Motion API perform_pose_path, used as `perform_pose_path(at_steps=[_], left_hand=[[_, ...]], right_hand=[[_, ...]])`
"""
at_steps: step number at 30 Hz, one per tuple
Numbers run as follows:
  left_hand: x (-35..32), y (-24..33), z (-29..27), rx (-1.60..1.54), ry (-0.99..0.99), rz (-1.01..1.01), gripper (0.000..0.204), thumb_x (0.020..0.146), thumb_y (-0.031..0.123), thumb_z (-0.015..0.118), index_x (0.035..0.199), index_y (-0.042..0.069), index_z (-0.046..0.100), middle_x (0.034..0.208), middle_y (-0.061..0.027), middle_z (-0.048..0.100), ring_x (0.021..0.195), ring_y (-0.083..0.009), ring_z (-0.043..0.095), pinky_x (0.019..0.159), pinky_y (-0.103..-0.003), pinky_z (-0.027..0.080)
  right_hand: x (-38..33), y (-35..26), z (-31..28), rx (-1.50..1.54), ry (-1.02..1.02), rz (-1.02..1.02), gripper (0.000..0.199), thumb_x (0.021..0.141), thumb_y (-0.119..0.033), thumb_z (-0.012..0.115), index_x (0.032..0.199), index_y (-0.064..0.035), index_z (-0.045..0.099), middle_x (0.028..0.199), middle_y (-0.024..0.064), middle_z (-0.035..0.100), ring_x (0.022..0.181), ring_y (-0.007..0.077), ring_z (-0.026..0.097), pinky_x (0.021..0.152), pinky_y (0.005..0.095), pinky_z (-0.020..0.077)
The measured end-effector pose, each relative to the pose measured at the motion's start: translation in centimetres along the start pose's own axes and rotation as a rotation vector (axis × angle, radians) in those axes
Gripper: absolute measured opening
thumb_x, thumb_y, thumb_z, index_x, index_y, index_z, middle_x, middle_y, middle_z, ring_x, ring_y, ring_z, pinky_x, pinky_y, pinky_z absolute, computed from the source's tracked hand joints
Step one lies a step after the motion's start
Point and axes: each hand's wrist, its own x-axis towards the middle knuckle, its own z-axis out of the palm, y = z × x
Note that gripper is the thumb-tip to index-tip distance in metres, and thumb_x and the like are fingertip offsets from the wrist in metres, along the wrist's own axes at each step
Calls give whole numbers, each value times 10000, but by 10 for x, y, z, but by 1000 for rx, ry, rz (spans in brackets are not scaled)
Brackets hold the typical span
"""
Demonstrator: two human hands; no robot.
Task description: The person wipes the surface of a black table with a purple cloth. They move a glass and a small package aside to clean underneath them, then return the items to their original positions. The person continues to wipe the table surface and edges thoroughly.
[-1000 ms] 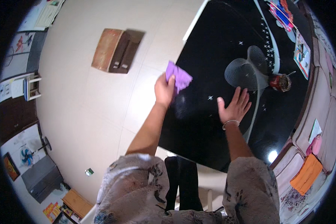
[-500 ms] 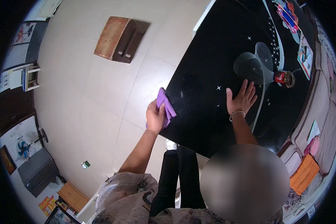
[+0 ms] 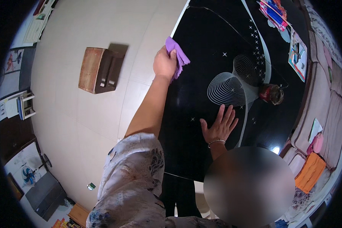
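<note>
My left hand (image 3: 165, 64) grips a purple cloth (image 3: 177, 54) at the left edge of the glossy black table (image 3: 186, 148). Part of the cloth lies over the tabletop, and the rest is bunched in my fingers. Palm down, my right hand (image 3: 219, 127) lies on the table with its fingers spread. A bracelet circles that wrist. Beyond the right hand is a jar with a red label (image 3: 269, 94). White swirl and star patterns decorate the black surface around it.
A wooden stool (image 3: 97, 72) stands on the pale tiled floor left of the table. At the table's far right are a clipboard (image 3: 297, 57) and a pile of colourful items (image 3: 273, 14). A sofa (image 3: 321, 102) with an orange cloth (image 3: 311, 173) runs along the right side.
My left hand has moved the purple cloth farther away along the table's left edge, and that arm is now stretched out. The view has shifted; my right hand stays flat on the table.
</note>
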Motion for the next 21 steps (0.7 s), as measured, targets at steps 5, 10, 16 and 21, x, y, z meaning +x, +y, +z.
perform_pose_path(at_steps=[5, 10, 16, 21], left_hand=[[29, 0, 10, -10, -24, 31, 316, 894, 246, 613, 1144, 53, 613, 1038, -216, 662, 1002, -395, 616, 866, -452, 486], [-18, -43, -23, -159, -77, -1, 262, 900, 218, 598, 1038, -4, 617, 991, -252, 644, 958, -424, 610, 856, -456, 475], [-192, -154, -90, -357, -89, -186, 224, 907, 160, 604, 1030, -25, 628, 953, -228, 637, 889, -370, 623, 823, -411, 485], [-320, -220, -148, -398, -7, -309, 199, 931, 141, 597, 1044, -19, 631, 892, -131, 641, 848, -216, 613, 797, -332, 494]], right_hand=[[1, -4, -2, 0, 13, 2, 960, 846, -680, 497, 1533, -122, 125, 1568, 242, 118, 1435, 446, 139, 1129, 634, 64], [0, -6, 3, -30, 58, -20, 933, 862, -675, 477, 1526, -99, 164, 1567, 239, 133, 1431, 440, 158, 1133, 624, 76], [3, 1, 20, -139, 184, -10, 884, 887, -710, 369, 1525, -115, 224, 1569, 206, 172, 1443, 394, 165, 1153, 585, 84], [3, 0, 25, -196, 191, 7, 816, 926, -680, 334, 1538, -161, 190, 1589, 148, 159, 1458, 347, 156, 1170, 540, 97]])
